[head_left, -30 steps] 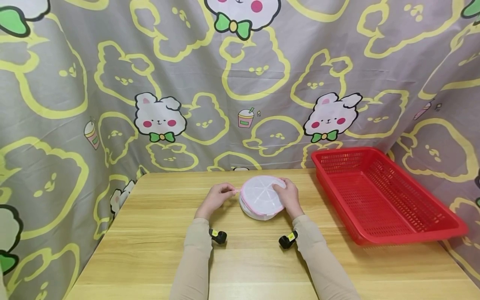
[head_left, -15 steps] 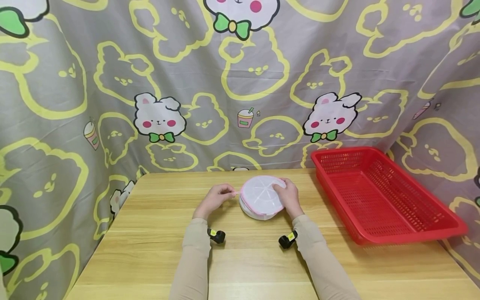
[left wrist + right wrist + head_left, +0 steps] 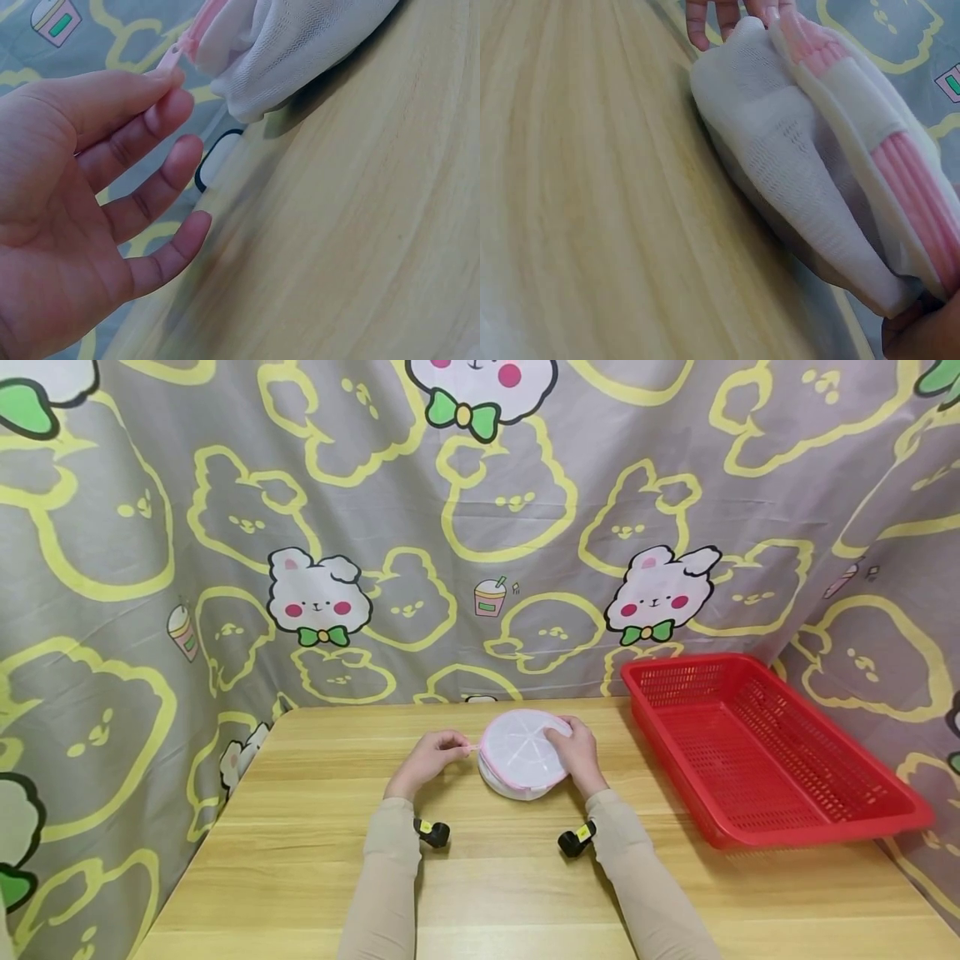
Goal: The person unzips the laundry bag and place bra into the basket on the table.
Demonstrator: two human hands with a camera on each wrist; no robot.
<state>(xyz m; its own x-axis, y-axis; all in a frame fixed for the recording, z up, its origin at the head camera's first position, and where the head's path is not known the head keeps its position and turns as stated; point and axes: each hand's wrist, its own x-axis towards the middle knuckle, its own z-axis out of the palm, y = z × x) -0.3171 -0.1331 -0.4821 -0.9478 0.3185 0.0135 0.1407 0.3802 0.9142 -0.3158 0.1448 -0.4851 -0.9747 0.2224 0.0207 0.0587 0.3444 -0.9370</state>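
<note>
A round white mesh laundry bag point(image 3: 522, 752) with pink edging is held tilted over the table, its top facing up in the head view. My left hand point(image 3: 429, 762) is at its left side, thumb and forefinger pinching the small pink zipper pull point(image 3: 170, 58); the other fingers are loosely bent and apart. On the opposite side, my right hand point(image 3: 577, 755) grips the rim, thumb lying on the top panel. The right wrist view shows the sagging mesh side point(image 3: 780, 142) and the pink zipper band point(image 3: 915, 187); most of the right hand is outside that view.
A red plastic basket point(image 3: 825, 842) with perforated walls stands on the right of the wooden table point(image 3: 300, 860). Behind the table and along its sides hangs a grey patterned curtain point(image 3: 420, 493). Small black wrist cameras are strapped to both sleeves.
My left hand has shifted very slightly left and toward me, still pinching the zipper pull. The bag and my right hand look nearly unmoved.
</note>
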